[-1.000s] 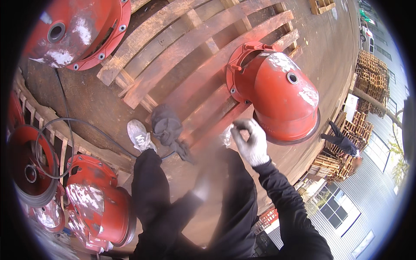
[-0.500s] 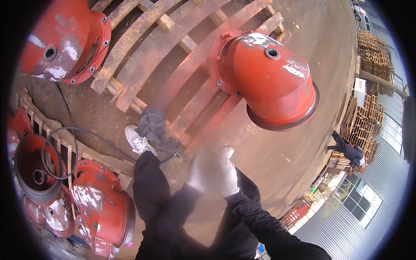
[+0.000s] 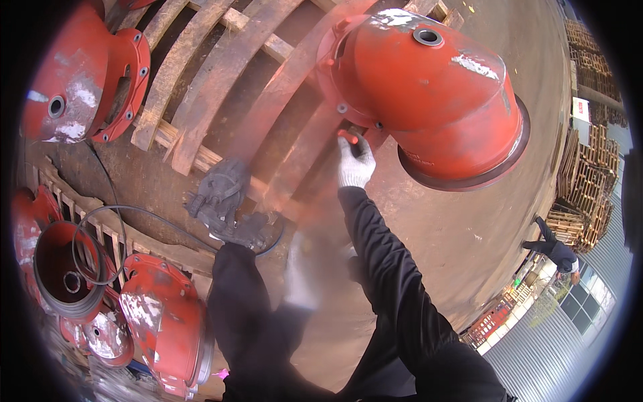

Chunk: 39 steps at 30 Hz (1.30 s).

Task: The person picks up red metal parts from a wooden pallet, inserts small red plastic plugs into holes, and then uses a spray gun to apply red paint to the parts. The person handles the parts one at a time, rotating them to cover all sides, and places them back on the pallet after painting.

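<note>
My right hand [image 3: 355,164], in a white glove with dark fingertips, reaches out beside the lower edge of the large red metal elbow housing [image 3: 435,94]. Its fingers are closed on a small orange-red stick-like piece [image 3: 347,137], whose kind I cannot make out. The flanged rim of the housing is just beyond the fingertips. Lower down, my left hand [image 3: 298,275] hangs in front of my legs in a white glove. A smeared patch in the picture covers much of it, so its fingers cannot be read.
The elbow housing stands by a wooden pallet [image 3: 221,60]. Another red housing [image 3: 74,74] is at the far left. Several more red castings [image 3: 161,315] lie lower left, near a black cable [image 3: 161,221]. A dark grey lumpy thing [image 3: 224,194] lies by my foot. A person [image 3: 559,254] bends at the right.
My right hand has parted from my left and stretched forward to the housing's flange, where a small orange-red piece shows in its fingers. The view has shifted, bringing the housing closer.
</note>
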Each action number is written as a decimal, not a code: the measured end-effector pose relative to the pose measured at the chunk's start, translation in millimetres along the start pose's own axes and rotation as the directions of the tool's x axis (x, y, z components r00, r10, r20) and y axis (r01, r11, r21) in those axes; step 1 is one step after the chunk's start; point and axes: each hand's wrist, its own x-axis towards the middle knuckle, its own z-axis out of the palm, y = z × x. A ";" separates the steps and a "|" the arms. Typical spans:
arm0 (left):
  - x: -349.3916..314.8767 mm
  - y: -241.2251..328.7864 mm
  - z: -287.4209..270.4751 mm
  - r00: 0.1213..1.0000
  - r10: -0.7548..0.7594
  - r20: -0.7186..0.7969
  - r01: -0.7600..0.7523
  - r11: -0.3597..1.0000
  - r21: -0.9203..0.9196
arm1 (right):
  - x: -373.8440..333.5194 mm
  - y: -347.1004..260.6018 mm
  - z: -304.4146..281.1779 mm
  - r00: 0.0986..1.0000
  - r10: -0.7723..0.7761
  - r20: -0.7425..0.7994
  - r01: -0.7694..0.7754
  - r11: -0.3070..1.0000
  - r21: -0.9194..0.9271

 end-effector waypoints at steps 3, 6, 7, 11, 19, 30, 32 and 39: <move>2.1 4.7 -7.2 0.996 0.061 0.072 -0.066 0.995 0.071 | 46.3 31.8 44.2 0.993 -0.072 -0.093 0.105 0.898 0.427; 3.5 8.9 -15.1 0.993 0.076 0.089 -0.085 0.991 0.104 | 65.5 48.4 55.2 1.000 0.016 -0.016 0.004 0.573 0.820; 4.1 10.3 -16.8 0.993 0.074 0.094 -0.085 0.990 0.113 | 69.4 51.7 58.5 0.999 0.036 -0.040 0.013 0.569 0.822; 3.4 13.0 -19.3 0.997 0.056 0.048 -0.062 0.989 0.133 | 73.8 57.4 66.1 0.975 -0.124 -0.186 0.211 0.784 0.584; 2.6 15.0 -19.8 0.999 0.036 0.025 -0.040 0.988 0.146 | 78.0 56.3 71.4 0.942 -0.228 -0.248 0.270 0.951 0.153; -9.2 23.5 12.2 0.991 0.129 0.022 -0.131 0.976 0.172 | -111.1 -84.6 -82.9 0.654 0.270 0.706 -0.275 0.955 -0.110; -9.2 20.4 14.2 0.991 0.129 -0.023 -0.112 0.924 0.365 | -130.6 -92.6 -101.3 0.516 0.206 0.832 -0.112 0.979 -0.173; 3.0 6.5 9.1 0.954 0.177 0.242 -0.256 0.901 0.351 | -135.0 -84.9 -101.3 0.656 0.302 0.692 -0.105 0.944 -0.313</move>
